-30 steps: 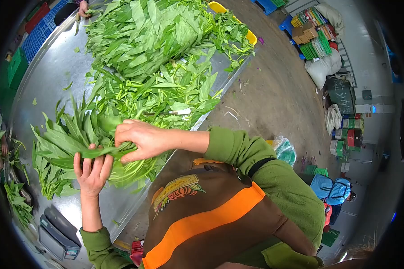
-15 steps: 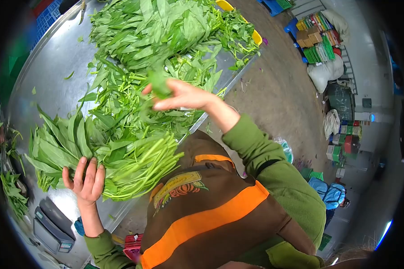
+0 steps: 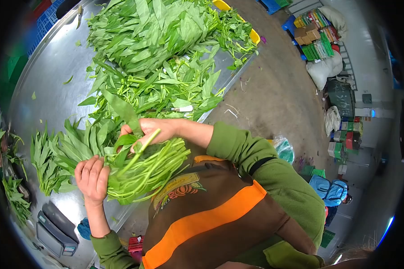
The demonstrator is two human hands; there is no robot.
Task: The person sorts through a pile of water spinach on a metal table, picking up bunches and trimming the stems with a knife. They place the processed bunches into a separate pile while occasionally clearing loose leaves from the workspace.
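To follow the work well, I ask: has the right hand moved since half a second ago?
Yes: judged against the yellow container, the right hand has moved down and left in the picture, toward the left hand.

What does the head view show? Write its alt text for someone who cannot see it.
A person's left hand holds a bunch of leafy greens while the right hand grasps leaves beside its stems, at a metal table. A larger heap of greens lies beyond.
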